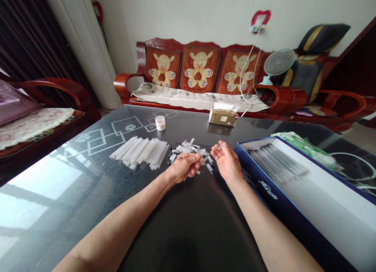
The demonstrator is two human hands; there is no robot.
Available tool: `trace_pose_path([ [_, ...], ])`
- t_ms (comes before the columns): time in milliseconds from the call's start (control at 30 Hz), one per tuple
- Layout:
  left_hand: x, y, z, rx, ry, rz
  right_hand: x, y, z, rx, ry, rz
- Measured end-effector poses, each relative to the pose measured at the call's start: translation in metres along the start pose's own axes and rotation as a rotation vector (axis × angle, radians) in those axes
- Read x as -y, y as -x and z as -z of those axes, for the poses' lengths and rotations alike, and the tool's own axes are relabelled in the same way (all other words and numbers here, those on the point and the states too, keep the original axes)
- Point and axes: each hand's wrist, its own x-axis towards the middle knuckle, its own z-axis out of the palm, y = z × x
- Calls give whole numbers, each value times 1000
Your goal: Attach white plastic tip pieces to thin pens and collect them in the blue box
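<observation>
My left hand [185, 167] is closed, thumb against fingers, over the near edge of a pile of small white, clear and black plastic pieces [189, 147]. A pale bit shows below its fingers, too small to name. Right of the pile, my right hand [227, 162] is raised with thumb and fingertips pinched on a small clear plastic piece [220, 147]. To the left lies a stack of slim white plastic tubes [142, 151]. An open blue box [266, 189] with a white inside stands at the right, holding a row of clear tubes with dark ends [274, 162].
A small round white jar [160, 123] and a gold tissue box [223, 117] stand at the back of the dark glossy table [102, 178]. A green-and-white plastic packet [308, 148] lies behind the blue box. A wooden sofa [126, 84] is beyond the table.
</observation>
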Motion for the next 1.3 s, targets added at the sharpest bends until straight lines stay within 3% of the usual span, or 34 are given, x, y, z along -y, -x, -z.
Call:
trace_pose_path([
  [100, 5, -5, 4, -150, -149, -188, -3, 1, 8, 63, 388, 186],
  [233, 13, -11, 17, -299, -492, -404, -12, 10, 8, 307, 996, 510],
  [367, 17, -13, 27, -390, -713, -474, -19, 14, 7, 458, 1291, 686],
  [500, 18, -13, 27, -401, -765, -493, -22, 15, 7, 420, 1377, 757],
  [800, 11, -2, 15, -418, -926, -547, -28, 9, 12, 426, 1317, 831],
  [1000, 11, 2, 9, -489, -1178, -758, -31, 5, 12, 396, 1255, 895],
  [1133, -12, 4, 25, -672, -1374, -629, -31, 5, 11, 375, 1249, 907],
  [1300, -71, 11, 87, -921, -1614, -212, -34, 3, 12, 373, 1264, 929],
])
